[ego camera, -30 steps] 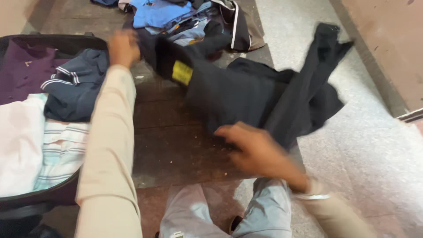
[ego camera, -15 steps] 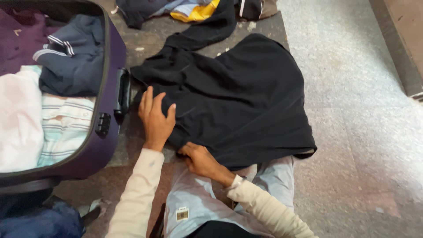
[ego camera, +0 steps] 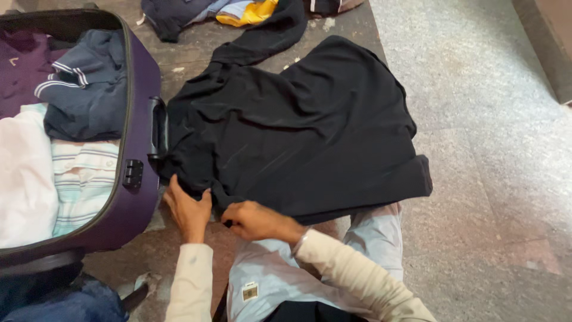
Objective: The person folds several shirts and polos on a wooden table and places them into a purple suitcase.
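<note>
A black garment (ego camera: 298, 131) lies spread flat on the floor in front of me. My left hand (ego camera: 187, 209) grips its near edge beside the suitcase. Close to it, my right hand (ego camera: 253, 219) pinches the same near edge. Both sleeves are cream coloured. An open purple suitcase (ego camera: 140, 149) stands at the left, holding a navy striped-collar top (ego camera: 89, 89), a white and green striped shirt (ego camera: 80, 179), a white cloth (ego camera: 24, 173) and a maroon garment (ego camera: 24, 74).
A heap of clothes (ego camera: 238, 12) in blue, yellow and dark colours lies at the top. My grey-trousered legs (ego camera: 286, 280) are folded at the bottom. Speckled stone floor (ego camera: 488, 149) stretches to the right, and a blue bundle (ego camera: 59, 301) sits at bottom left.
The garment, swung in the air a second ago, now lies spread on the floor. Both hands moved down to its near edge, the left one sliding off the cloth's top toward me.
</note>
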